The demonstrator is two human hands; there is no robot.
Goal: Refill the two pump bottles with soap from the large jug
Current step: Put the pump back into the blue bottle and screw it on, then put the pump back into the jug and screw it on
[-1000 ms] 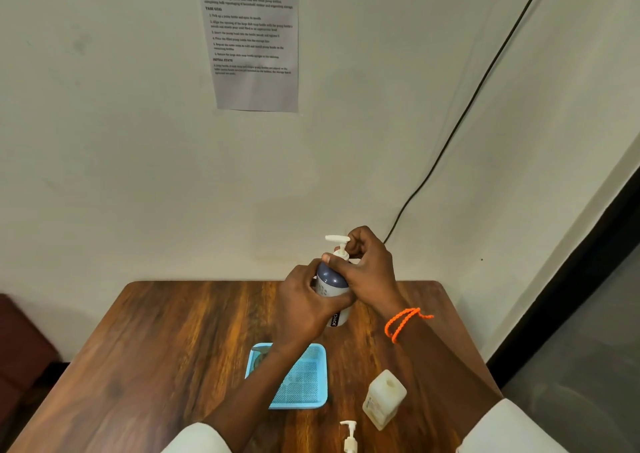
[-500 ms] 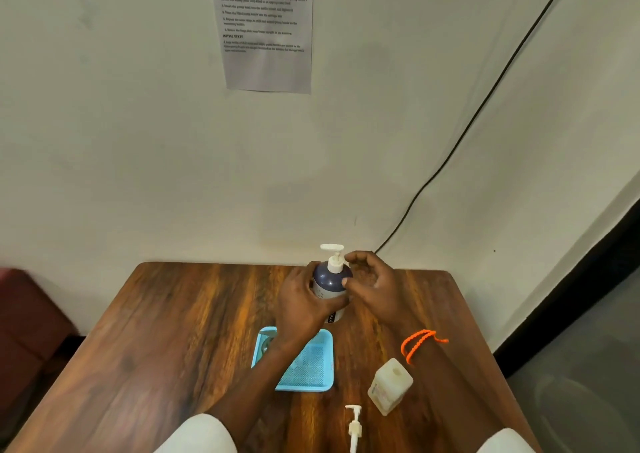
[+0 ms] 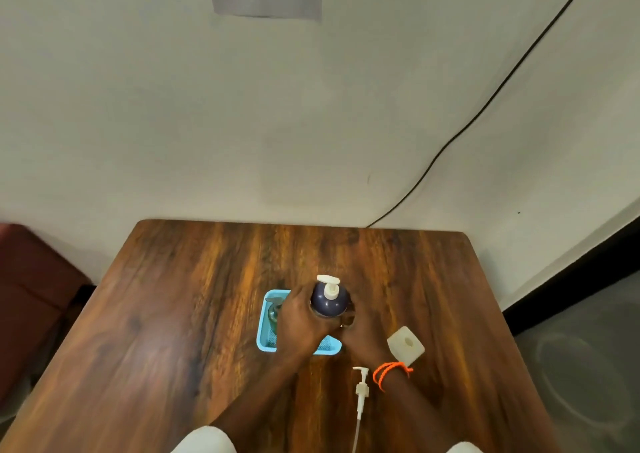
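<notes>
Pump head (image 3: 361, 388) lies loose nearest me, white jug (image 3: 405, 345) beside right wrist. I see left hand (image 3: 299, 324) and right hand (image 3: 363, 336) fingers wrapped round dark pump bottle (image 3: 328, 300), upright over blue tray (image 3: 265, 343); wooden table (image 3: 173, 314) beyond.

Dark pump bottle (image 3: 328, 301) lowered over blue tray (image 3: 268, 343), right hand (image 3: 360, 331) dropped from pump to body

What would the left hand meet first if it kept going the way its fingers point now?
Nothing new: the left hand already grips the dark pump bottle, fingers wrapped around its left side. Beyond the bottle lies bare table, then the wall, though depth is hard to judge.
</notes>
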